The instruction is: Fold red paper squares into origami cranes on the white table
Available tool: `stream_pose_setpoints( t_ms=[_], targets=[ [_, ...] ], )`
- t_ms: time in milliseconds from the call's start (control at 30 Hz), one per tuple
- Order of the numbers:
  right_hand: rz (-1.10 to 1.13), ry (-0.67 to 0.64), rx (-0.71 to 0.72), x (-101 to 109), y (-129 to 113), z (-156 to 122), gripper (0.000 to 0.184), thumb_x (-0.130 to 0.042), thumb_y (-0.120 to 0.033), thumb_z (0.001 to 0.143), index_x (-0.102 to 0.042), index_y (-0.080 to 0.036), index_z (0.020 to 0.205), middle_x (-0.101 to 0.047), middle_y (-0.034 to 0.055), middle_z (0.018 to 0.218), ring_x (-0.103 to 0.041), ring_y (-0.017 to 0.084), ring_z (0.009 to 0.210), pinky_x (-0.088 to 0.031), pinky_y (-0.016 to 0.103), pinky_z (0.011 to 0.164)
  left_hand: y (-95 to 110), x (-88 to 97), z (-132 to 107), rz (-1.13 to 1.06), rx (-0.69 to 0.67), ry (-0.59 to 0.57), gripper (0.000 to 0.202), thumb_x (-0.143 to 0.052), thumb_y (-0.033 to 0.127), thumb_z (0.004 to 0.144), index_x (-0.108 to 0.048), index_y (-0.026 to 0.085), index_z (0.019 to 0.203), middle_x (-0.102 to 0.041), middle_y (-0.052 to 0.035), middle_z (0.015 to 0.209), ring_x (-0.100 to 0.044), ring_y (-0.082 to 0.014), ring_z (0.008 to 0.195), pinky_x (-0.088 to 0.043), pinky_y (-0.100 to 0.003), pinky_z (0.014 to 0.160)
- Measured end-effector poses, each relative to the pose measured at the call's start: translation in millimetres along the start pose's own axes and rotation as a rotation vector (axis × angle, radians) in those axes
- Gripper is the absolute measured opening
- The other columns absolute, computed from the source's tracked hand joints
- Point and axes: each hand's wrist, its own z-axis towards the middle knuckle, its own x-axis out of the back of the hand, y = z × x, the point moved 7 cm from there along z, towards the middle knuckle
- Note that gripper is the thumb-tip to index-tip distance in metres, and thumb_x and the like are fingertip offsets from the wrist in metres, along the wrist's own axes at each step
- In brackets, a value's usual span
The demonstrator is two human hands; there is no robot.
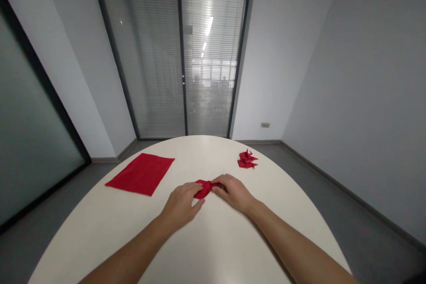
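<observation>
A small, partly folded piece of red paper (204,187) lies on the white table (213,239) between my two hands. My left hand (181,204) rests on the table with its fingers closed against the left end of the paper. My right hand (233,191) pinches the right end of the same piece, fingers curled. Both forearms reach in from the bottom of the view.
A flat stack of red paper sheets (141,173) lies at the left of the table. A small pile of folded red paper figures (246,159) sits at the far right. Beyond the rounded table edge are grey floor, glass doors with blinds, and walls.
</observation>
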Motion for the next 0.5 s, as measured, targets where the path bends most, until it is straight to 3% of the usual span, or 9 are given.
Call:
stream_pose_setpoints(
  t_ms=[200,400,500],
  targets=[
    [0.037,0.004,0.036,2.4,-5.1,0.2,0.023,-0.056,-0.036,0.099,-0.071,-0.02,0.104,-0.072,0.0063,0.098,-0.064,0.02,0.091,-0.049,0.032,0.083,5.0,5.9,0.9,0.011,-0.001,0.029,0.028,-0.058,0.025,0.091,-0.067,0.026,0.117,-0.073,-0.0039,0.118,-0.068,-0.0239,0.105,-0.052,-0.039,0.093],
    [0.063,-0.008,0.124,-1.6,-7.5,-1.8,0.02,-0.066,-0.033,0.092,-0.071,-0.023,0.109,-0.068,0.0063,0.116,-0.062,0.02,0.105,-0.048,0.032,0.094,1.6,4.3,3.7,0.037,0.022,0.019,0.028,-0.046,0.023,0.098,-0.07,0.025,0.112,-0.075,-0.0035,0.111,-0.068,-0.022,0.101,-0.051,-0.036,0.09],
    [0.008,-0.027,0.113,-3.8,-5.9,-1.7,0.017,-0.064,-0.028,0.093,-0.071,-0.023,0.108,-0.071,0.0048,0.108,-0.062,0.021,0.102,-0.048,0.033,0.092,1.2,3.8,4.2,0.051,0.027,-0.002,0.03,-0.042,0.023,0.1,-0.07,0.024,0.108,-0.075,-0.0039,0.107,-0.068,-0.022,0.098,-0.051,-0.036,0.088]
  ],
)
